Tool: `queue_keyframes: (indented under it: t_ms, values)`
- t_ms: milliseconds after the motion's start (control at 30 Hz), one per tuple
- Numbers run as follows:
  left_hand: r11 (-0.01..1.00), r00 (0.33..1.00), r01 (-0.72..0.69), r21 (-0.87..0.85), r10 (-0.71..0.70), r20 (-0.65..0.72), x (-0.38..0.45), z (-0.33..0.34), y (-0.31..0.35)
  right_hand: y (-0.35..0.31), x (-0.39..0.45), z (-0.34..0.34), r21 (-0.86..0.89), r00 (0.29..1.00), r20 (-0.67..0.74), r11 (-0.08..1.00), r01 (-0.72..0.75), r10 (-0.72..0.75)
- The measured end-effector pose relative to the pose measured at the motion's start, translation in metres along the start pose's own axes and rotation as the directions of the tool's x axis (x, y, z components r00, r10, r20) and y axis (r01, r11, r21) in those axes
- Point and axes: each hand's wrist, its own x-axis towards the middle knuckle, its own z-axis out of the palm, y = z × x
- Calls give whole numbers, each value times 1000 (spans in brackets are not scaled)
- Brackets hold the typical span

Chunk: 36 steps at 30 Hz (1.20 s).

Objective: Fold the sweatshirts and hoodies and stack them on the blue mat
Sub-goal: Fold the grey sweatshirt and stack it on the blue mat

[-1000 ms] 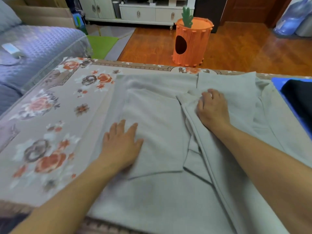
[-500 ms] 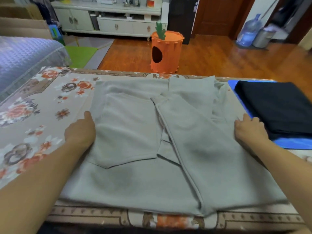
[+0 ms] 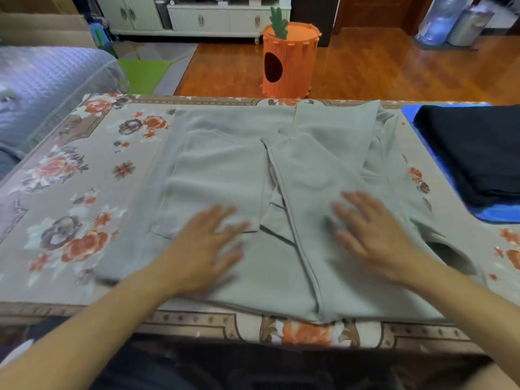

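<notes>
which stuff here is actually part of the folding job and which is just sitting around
Part of the job:
- grey sweatshirt, partly folded on the table
- blue mat
- folded dark garment on the mat
- left hand and right hand, flat on the sweatshirt

Just lying about:
- orange carrot-shaped bin
- floral tablecloth
- sofa
- white cabinet

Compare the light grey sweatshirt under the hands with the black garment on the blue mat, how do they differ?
The light grey sweatshirt is pale; the black garment is dark. The grey one lies on the floral tablecloth mid-table, sleeves folded in but body long; the black one sits as a compact folded block on the blue mat. Both hands, left hand and right hand, hover over or press on the grey one; nothing touches the black. Both lie flat.
</notes>
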Motion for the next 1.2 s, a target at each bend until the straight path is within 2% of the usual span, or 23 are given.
queue_keyframes:
  t_ms: [67, 133, 200, 333, 367, 467, 567, 633, 733, 867, 967, 1067, 1133, 1200]
  values:
    - [992, 970, -112, 60, 96, 225, -22, 11, 25, -19, -19, 13, -57, 971, 238, 997, 51, -36]
    - [986, 952, -137, 100, 103, 287, -32, 13, 34, -23, -28, 13, -52, 942, 333, 998, -21, 37]
    - [981, 941, -164, 100, 125, 316, -34, 8, 37, -28, -33, 6, -29, 930, 366, 1000, -12, 21]
    - [967, 934, -230, 106, 189, 305, -35, 1, 40, -46, -62, -4, 116, 879, 439, 982, 147, -184]
    - [960, 939, -252, 122, 212, 270, -34, -3, 41, -47, -69, -4, 104, 878, 431, 978, 179, -207]
    - [948, 941, -297, 112, 271, 203, -38, -11, 32, -30, -75, -5, 111, 932, 280, 972, 208, -232]
    - [971, 953, -212, 110, 180, 246, -50, -16, 20, -18, -77, -6, 105, 946, 242, 975, 197, -217]
    - [988, 971, -135, 69, 118, 207, -51, -18, 18, -23, -80, -11, 65, 963, 219, 987, 148, -158]
    - [983, 975, -179, 33, 173, 141, -57, -12, 26, -25, -85, -16, 3, 982, 183, 998, 57, -56]
    - [983, 959, -177, 43, 162, 233, -78, 0, 31, -14, -107, -14, -91, 970, 233, 992, 91, -67]
    - [986, 958, -105, 126, 66, 281, -80, -2, 24, -1, -110, -14, -166, 959, 283, 985, 54, -5]
    - [991, 940, 41, 124, -80, 330, -81, -13, 13, 11, -101, -27, -214, 917, 384, 977, -23, 106]
    - [991, 914, 111, 69, -129, 384, -81, -17, 8, 14, -98, -29, -190, 840, 511, 977, -96, 182]
    - [990, 895, 125, 68, -142, 423, -79, -20, 10, 16, -96, -29, -210, 810, 559, 975, -68, 177]
